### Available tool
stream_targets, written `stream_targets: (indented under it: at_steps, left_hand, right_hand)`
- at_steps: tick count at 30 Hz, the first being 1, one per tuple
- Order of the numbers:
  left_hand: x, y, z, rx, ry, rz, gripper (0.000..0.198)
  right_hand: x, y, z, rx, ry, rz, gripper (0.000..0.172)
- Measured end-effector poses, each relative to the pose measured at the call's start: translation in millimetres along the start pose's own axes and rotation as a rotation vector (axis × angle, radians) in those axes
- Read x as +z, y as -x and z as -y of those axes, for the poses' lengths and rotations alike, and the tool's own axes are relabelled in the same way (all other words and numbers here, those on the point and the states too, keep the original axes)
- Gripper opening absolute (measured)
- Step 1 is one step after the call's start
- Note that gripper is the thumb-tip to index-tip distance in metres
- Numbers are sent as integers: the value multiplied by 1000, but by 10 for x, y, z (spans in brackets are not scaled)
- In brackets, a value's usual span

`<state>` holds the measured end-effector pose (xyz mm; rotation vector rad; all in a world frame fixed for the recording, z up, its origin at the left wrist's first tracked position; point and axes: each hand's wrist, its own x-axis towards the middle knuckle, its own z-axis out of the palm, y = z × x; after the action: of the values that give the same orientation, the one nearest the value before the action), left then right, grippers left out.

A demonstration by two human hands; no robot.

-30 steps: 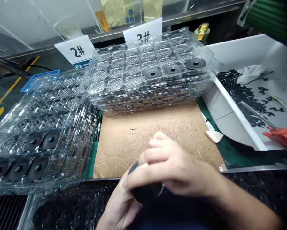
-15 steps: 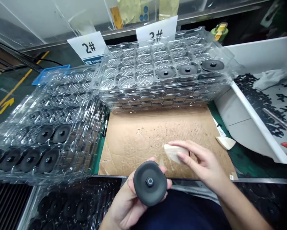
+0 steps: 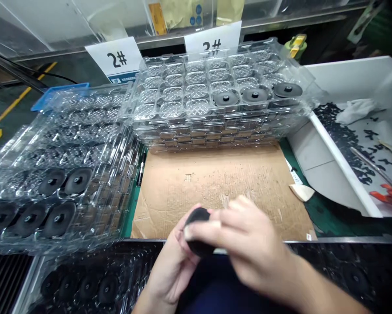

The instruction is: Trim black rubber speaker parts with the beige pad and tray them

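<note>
My left hand (image 3: 174,266) is closed around a black rounded-square part (image 3: 200,247), held low over the front edge of the cardboard. My right hand (image 3: 251,240) is over that part, smeared by motion, with its thumb and fingers across the part's face. Of the pale wedge-shaped piece (image 3: 220,251) in my right hand, only a light edge shows below the fingers. The middle of the black part is hidden behind my right hand. Another pale wedge-shaped piece (image 3: 302,192) lies at the cardboard's right side.
Cardboard (image 3: 183,192) covers the work surface. Behind it rises a stack of clear trays (image 3: 196,109) holding three black parts; another tray stack (image 3: 94,174) stands left with several. At right, a white bin (image 3: 343,165) holds small black pieces and an orange-handled tool (image 3: 387,196).
My right hand has moved left from above the cardboard onto the black part. The part, facing up earlier, is now tilted and largely covered. The view has shifted slightly.
</note>
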<state>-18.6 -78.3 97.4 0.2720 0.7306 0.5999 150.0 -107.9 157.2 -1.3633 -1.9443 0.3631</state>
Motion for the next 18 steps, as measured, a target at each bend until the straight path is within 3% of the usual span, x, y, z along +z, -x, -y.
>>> stream_targets:
  at_steps: [2, 5, 9, 13, 18]
  left_hand:
    - [-21, 17, -4, 37, 22, -12, 50]
    - [2, 43, -25, 66, 31, -14, 44]
    - [44, 37, -52, 112, -18, -112, 44]
    - [10, -20, -38, 144, 17, -25, 45]
    - [-102, -71, -40, 137, 109, -66, 50]
  right_hand:
    - [45, -2, -32, 90, 32, 32, 35]
    - [99, 35, -82, 43, -96, -24, 34]
    - [112, 31, -64, 181, -62, 65, 35]
    - [158, -42, -92, 117, -138, -14, 35]
    - [421, 66, -514, 417, -222, 103, 22]
